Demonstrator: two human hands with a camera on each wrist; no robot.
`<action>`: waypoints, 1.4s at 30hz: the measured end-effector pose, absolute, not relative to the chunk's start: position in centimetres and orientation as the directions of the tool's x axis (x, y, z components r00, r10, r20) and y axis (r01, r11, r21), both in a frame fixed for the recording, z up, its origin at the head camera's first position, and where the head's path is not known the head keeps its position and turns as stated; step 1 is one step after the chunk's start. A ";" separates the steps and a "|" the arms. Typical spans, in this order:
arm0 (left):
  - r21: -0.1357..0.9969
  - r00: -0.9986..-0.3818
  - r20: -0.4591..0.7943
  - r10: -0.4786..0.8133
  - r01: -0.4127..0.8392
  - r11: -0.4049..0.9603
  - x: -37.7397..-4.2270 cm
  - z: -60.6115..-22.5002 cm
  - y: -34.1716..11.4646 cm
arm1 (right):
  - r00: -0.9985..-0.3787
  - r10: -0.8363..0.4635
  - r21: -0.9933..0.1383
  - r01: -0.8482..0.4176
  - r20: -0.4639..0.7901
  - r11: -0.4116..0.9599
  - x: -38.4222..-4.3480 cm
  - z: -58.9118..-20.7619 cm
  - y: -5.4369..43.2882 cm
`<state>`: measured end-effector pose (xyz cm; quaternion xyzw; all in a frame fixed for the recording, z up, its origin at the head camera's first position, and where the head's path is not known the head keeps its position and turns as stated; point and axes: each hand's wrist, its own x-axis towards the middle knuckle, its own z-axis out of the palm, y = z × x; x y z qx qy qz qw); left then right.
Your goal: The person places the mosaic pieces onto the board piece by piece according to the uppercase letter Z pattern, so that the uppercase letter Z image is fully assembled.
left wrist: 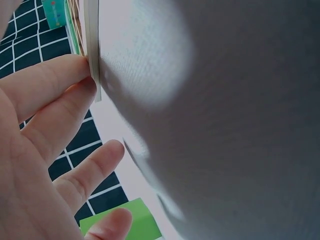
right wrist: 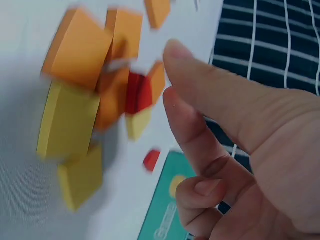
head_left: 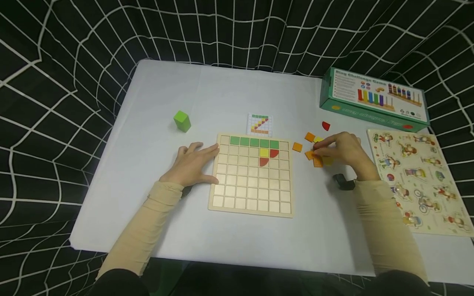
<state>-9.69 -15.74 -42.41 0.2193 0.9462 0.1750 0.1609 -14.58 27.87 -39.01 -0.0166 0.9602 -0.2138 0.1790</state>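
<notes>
Apparently, picking tiles for the grid board (head_left: 252,181) is the step in hand; the board lies between the left hand (head_left: 190,164), fingers spread and touching its edge, and the right hand (head_left: 343,151), thumb and forefinger slightly parted, pinching nothing, near loose orange tiles (right wrist: 77,47) and yellow tiles (right wrist: 70,121); the next move likely calls for a narrow pinch.

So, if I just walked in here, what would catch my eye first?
Probably the pale gridded board in the middle of the white table, with green squares in its far row. The left hand touches its left edge, while the right hand reaches over loose orange tiles to its right. Beyond, at the table's far right, lies a green game box.
</notes>
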 end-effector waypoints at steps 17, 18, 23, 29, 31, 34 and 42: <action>0.407 -0.853 -0.224 0.471 0.357 0.840 -9.9 -42.7 -15.7 | -0.842 -0.010 -0.356 0.218 -0.539 0.909 -14.0 -38.8 33.0; 0.408 -0.853 -0.224 0.471 0.357 0.840 -9.8 -42.7 -15.7 | -0.838 -0.002 -0.354 0.228 -0.545 0.907 -14.0 -38.8 33.1; 0.408 -0.853 -0.225 0.470 0.356 0.841 -9.8 -42.6 -15.7 | -0.860 0.005 -0.332 0.203 -0.511 0.921 -14.0 -39.4 33.2; 0.414 -0.855 -0.227 0.466 0.349 0.841 -9.6 -42.4 -15.8 | -0.897 -0.043 -0.294 0.098 -0.439 0.951 -14.0 -39.8 33.1; 0.411 -0.855 -0.225 0.467 0.352 0.841 -9.6 -42.5 -15.9 | -0.907 -0.044 -0.291 0.088 -0.418 0.953 -13.9 -39.8 33.1; 0.405 -0.854 -0.228 0.468 0.354 0.843 -9.6 -42.6 -15.9 | -0.923 -0.033 -0.295 0.089 -0.382 0.951 -13.8 -39.7 33.2; 0.413 -0.856 -0.226 0.465 0.348 0.842 -9.7 -42.7 -15.8 | -0.954 -0.093 -0.375 0.022 -0.286 0.927 -14.3 -38.2 31.5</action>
